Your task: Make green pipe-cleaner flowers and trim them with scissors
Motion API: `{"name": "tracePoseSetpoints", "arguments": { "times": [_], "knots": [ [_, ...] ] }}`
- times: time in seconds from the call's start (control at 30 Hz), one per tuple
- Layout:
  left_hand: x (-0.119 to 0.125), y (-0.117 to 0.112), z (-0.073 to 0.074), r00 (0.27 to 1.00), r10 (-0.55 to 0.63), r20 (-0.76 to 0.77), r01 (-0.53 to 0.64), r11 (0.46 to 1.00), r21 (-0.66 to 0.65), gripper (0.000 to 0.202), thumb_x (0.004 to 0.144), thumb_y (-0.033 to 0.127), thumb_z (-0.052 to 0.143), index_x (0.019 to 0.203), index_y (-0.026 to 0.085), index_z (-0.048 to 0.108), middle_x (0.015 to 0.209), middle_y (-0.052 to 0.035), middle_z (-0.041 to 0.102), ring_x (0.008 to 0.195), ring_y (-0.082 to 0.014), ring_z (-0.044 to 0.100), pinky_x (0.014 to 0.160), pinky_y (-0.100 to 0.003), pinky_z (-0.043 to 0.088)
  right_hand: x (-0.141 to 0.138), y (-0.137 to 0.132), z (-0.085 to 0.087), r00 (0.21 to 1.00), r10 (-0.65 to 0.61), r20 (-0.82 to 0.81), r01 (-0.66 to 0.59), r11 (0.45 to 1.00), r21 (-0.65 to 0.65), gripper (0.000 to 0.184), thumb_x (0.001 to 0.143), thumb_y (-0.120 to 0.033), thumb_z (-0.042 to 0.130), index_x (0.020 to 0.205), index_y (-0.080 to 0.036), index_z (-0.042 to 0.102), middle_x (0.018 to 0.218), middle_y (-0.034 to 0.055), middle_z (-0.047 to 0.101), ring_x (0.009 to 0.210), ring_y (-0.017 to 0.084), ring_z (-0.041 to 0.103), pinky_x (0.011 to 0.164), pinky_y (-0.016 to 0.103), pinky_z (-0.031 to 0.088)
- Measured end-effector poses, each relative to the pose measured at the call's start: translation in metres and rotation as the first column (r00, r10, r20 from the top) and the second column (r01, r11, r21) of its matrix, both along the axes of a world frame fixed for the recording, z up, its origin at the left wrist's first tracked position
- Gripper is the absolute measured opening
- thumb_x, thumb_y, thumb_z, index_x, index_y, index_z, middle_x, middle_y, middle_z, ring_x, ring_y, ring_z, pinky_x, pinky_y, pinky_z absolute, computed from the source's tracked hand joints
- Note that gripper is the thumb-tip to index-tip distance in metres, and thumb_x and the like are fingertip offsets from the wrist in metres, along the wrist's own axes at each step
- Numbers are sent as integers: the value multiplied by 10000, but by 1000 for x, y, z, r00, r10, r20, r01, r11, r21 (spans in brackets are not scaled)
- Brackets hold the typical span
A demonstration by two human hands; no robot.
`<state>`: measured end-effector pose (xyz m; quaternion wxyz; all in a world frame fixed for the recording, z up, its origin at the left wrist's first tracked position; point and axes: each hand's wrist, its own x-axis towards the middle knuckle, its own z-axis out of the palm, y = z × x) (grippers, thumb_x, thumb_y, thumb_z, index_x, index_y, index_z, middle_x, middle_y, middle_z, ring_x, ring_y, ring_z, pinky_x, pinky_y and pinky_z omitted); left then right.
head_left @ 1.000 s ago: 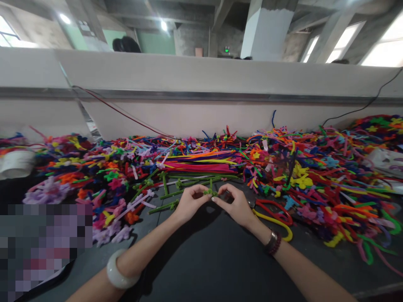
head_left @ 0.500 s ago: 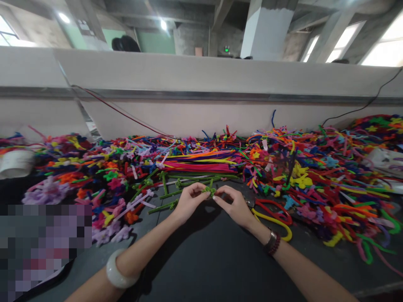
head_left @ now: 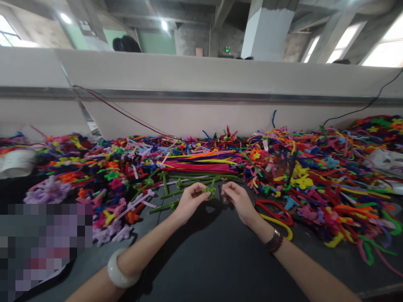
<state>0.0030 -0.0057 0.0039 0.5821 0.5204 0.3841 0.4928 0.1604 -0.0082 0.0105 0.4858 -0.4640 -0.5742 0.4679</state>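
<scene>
A small green pipe-cleaner knot [head_left: 210,191] is pinched at the fingertips of the left hand [head_left: 190,202], with its short ends standing up above the grip. The left hand is almost closed, its thumb and fingers brought together on the knot. The right hand [head_left: 239,205] is held half open, with its fingers curled and directed toward the knot. A narrow gap is left between those fingers and the knot, and nothing can be made out in the right hand's grasp. Both hands are positioned over the dark grey counter [head_left: 220,260], with the knot between them, nearer the left.

Knotted green pipe-cleaner stems [head_left: 166,193] are laid just beyond and to the left of the left hand. Farther forward, a bundle of straight red, orange and yellow pipe cleaners [head_left: 195,167] is laid across the counter. A red pipe-cleaner loop [head_left: 272,209] and a curved yellow pipe cleaner [head_left: 277,222] are placed near the right hand, on its right. Multicoloured pipe-cleaner flowers and shapes [head_left: 315,176] are heaped along the counter against a low concrete wall [head_left: 201,117]. A white bangle [head_left: 121,268] is worn on the left wrist, and a beaded bracelet [head_left: 276,245] on the right.
</scene>
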Motion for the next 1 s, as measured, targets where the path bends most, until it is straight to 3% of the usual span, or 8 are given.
{"name": "tracePoseSetpoints", "arguments": {
  "times": [0.1, 0.17, 0.23, 0.47, 0.63, 0.8, 1.0],
  "knots": [
    [-1, 2, -2, 1000, 13, 19, -14, 1000, 13, 153, 650, 249, 620, 672, 143, 511, 594, 42, 500, 561, -75, 472, 566, -190, 382, 0, 0, 0, 1000, 16, 27, -17, 1000, 9, 279, 749, -384, 477, 573, -169, 505, 608, -4, 491, 561, 103, 456, 505, 215, 381],
    [-1, 3, -4, 1000, 15, 24, -16, 999, 28, 144, 657, 237, 617, 678, 141, 512, 600, 44, 490, 552, -66, 454, 556, -183, 370, -1, -3, 0, 994, 75, 85, -78, 997, 28, 162, 700, -332, 561, 704, -170, 563, 686, 3, 539, 627, 114, 491, 544, 216, 399],
    [0, 3, -4, 1000, 9, 29, -10, 999, 40, 144, 659, 233, 618, 677, 138, 510, 609, 43, 491, 551, -63, 451, 557, -182, 367, -4, -7, 1, 983, 126, 135, -133, 990, 44, 180, 677, -299, 594, 801, -171, 571, 751, 8, 566, 687, 125, 517, 599, 226, 418],
    [0, 2, -2, 1000, -26, -16, 26, 1000, 17, 157, 648, 245, 627, 694, 125, 539, 556, 32, 522, 530, -79, 485, 562, -204, 397, -3, -5, 4, 972, 81, 219, -94, 994, 52, 165, 691, -301, 570, 715, -139, 594, 671, 10, 580, 623, 122, 517, 594, 239, 416],
    [-2, 3, -1, 998, -53, -24, 53, 999, 5, 159, 641, 239, 631, 729, 111, 594, 558, 11, 568, 535, -92, 518, 570, -213, 417, 1, -3, 6, 964, 114, 242, -131, 990, 56, 156, 694, -293, 566, 723, -143, 601, 691, 18, 597, 648, 129, 527, 613, 244, 416],
    [-6, 5, -6, 980, -200, 14, 200, 976, -85, 205, 626, 231, 650, 785, 104, 624, 667, -22, 617, 579, -105, 561, 607, -230, 450, 3, -2, 5, 958, 139, 250, -155, 987, 43, 165, 714, -303, 550, 746, -146, 591, 692, 13, 586, 636, 120, 520, 595, 236, 415],
    [-5, 5, -8, 985, -156, 80, 165, 979, -123, 192, 608, 239, 672, 721, 119, 573, 656, -14, 626, 602, -107, 584, 643, -236, 468, 2, -3, 1, 943, 138, 303, -161, 986, 50, 185, 690, -322, 586, 733, -143, 569, 677, 7, 571, 598, 110, 514, 541, 216, 405]
  ]
}}
